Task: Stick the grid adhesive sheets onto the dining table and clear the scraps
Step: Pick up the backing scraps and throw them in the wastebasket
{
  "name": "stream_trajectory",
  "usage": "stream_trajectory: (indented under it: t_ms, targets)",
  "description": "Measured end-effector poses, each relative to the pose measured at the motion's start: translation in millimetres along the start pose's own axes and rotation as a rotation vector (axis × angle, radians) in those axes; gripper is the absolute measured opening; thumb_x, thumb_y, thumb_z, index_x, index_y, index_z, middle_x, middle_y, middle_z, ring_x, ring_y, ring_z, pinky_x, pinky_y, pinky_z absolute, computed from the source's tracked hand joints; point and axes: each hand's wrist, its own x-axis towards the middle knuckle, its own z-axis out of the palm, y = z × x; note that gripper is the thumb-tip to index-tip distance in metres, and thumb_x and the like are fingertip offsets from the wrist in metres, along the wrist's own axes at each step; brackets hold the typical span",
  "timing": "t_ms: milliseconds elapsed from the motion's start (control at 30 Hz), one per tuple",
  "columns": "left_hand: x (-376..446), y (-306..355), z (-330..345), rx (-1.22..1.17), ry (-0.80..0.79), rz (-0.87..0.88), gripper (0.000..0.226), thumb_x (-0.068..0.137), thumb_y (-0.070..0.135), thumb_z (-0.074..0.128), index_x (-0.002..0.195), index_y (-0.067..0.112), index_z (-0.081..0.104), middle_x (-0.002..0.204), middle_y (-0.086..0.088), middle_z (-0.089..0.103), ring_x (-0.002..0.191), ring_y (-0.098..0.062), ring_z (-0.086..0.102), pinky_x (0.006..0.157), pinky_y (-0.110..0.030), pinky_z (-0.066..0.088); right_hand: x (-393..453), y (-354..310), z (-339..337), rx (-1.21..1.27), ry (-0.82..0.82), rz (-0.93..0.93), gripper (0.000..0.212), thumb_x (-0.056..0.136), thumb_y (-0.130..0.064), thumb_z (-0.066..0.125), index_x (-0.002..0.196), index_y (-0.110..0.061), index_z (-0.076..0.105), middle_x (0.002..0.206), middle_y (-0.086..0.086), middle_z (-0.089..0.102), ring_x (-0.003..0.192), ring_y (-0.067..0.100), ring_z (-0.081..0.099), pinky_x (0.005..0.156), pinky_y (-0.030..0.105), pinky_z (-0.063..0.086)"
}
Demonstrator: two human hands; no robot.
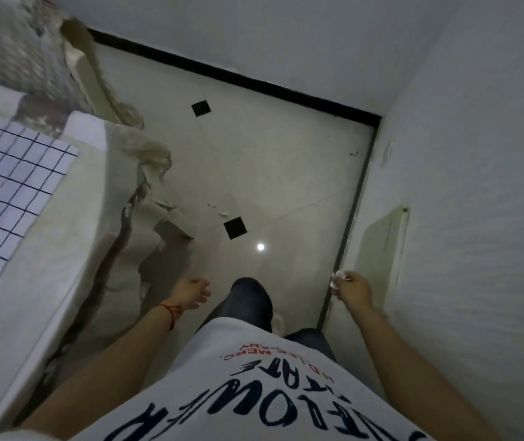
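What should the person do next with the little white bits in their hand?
Probably keep walking and carry them to a bin. The right hand is closed on small white scraps, the left hand is open and empty, the grid sheet already lies on the table, and no bin is in view.

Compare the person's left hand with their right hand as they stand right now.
The left hand is open and holds nothing; the right hand is closed on small white scraps. The left hand has a red string at its wrist, the right wrist is bare. The left hand hangs near the table that carries the grid sheet, the right near the wall. Both are bare and lowered over the tiled floor.
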Motion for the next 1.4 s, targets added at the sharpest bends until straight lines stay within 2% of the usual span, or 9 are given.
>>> stream_trajectory:
  t_ms: [100, 400, 533, 700, 800, 867, 1133, 1267, 1400]
  targets:
    - [22, 0, -8, -0.082, 0.046, -0.106, 0.030, 0.094, 0.016, 0.047, 0.113, -0.005, 0.057, 0.096, -0.015, 0.061, 0.085, -0.028, 0.056, 0.078, -0.033, 0.042, 41, -60, 4, -0.018, -0.038, -0.057, 0.018, 0.082, -0.002, 0.059, 0.069, -0.015, 0.060, 0.080, 0.012, 0.062, 0.067, 0.023, 0.058, 0.078, 0.040, 0.050]
    - [108, 94, -32, -0.284, 0.087, -0.242, 0.022, 0.092, 0.012, 0.050, 0.101, -0.005, 0.060, 0.081, -0.016, 0.062, 0.070, -0.028, 0.055, 0.075, -0.034, 0.045, 148, -185, 19, -0.114, -0.049, -0.055, 0.004, 0.084, -0.005, 0.061, 0.085, -0.010, 0.060, 0.085, 0.014, 0.064, 0.071, 0.026, 0.061, 0.084, 0.043, 0.051]
    - [141, 181, -48, -0.337, 0.099, -0.175, 0.019, 0.093, 0.012, 0.049, 0.078, 0.005, 0.057, 0.068, -0.008, 0.057, 0.060, -0.019, 0.052, 0.057, -0.025, 0.041, 183, -227, 18, -0.175, -0.051, -0.049, 0.017, 0.084, -0.005, 0.060, 0.100, 0.001, 0.064, 0.091, 0.017, 0.064, 0.075, 0.026, 0.061, 0.085, 0.041, 0.051]
    - [178, 282, -79, -0.360, 0.083, -0.031, 0.015, 0.094, 0.019, 0.047, 0.085, 0.012, 0.057, 0.073, -0.002, 0.060, 0.063, -0.014, 0.055, 0.057, -0.024, 0.041, 228, -279, 20, -0.213, -0.068, 0.012, 0.026, 0.086, -0.005, 0.058, 0.110, 0.006, 0.061, 0.100, 0.019, 0.064, 0.085, 0.028, 0.060, 0.087, 0.039, 0.051]
    - [197, 315, -96, -0.422, 0.117, 0.002, 0.013, 0.093, 0.020, 0.048, 0.089, 0.012, 0.058, 0.075, -0.001, 0.062, 0.065, -0.013, 0.057, 0.057, -0.023, 0.043, 255, -316, 32, -0.303, -0.126, -0.018, 0.018, 0.084, -0.001, 0.057, 0.099, 0.007, 0.063, 0.088, 0.012, 0.062, 0.076, 0.023, 0.057, 0.068, 0.026, 0.050]
    - [208, 325, -101, -0.476, 0.145, -0.015, 0.014, 0.094, 0.020, 0.047, 0.092, 0.011, 0.058, 0.076, -0.001, 0.062, 0.065, -0.013, 0.057, 0.057, -0.023, 0.043, 274, -344, 46, -0.386, -0.205, -0.068, 0.010, 0.086, -0.002, 0.055, 0.089, 0.002, 0.064, 0.087, 0.013, 0.062, 0.071, 0.021, 0.055, 0.060, 0.020, 0.043]
    - [234, 294, -66, -0.680, 0.217, -0.339, 0.020, 0.094, 0.020, 0.047, 0.103, 0.006, 0.058, 0.093, -0.013, 0.060, 0.066, -0.014, 0.054, 0.059, -0.024, 0.042, 345, -451, 124, -0.768, -0.464, -0.283, 0.016, 0.089, -0.008, 0.054, 0.097, 0.003, 0.064, 0.091, 0.017, 0.067, 0.070, 0.020, 0.058, 0.051, 0.010, 0.043]
    - [248, 279, -45, -0.726, 0.192, -0.453, 0.032, 0.094, 0.023, 0.049, 0.116, 0.001, 0.056, 0.097, -0.011, 0.061, 0.071, -0.015, 0.055, 0.058, -0.024, 0.042, 374, -485, 174, -0.887, -0.578, -0.376, 0.012, 0.088, -0.009, 0.055, 0.091, 0.000, 0.063, 0.089, 0.016, 0.066, 0.082, 0.029, 0.063, 0.074, 0.029, 0.049]
    - [277, 270, -37, -0.776, 0.174, -0.500, 0.034, 0.094, 0.024, 0.048, 0.117, 0.001, 0.056, 0.098, -0.011, 0.061, 0.079, -0.018, 0.056, 0.063, -0.024, 0.044, 399, -487, 219, -0.956, -0.621, -0.398, 0.010, 0.087, -0.010, 0.056, 0.086, -0.002, 0.063, 0.089, 0.017, 0.068, 0.080, 0.026, 0.062, 0.078, 0.032, 0.049]
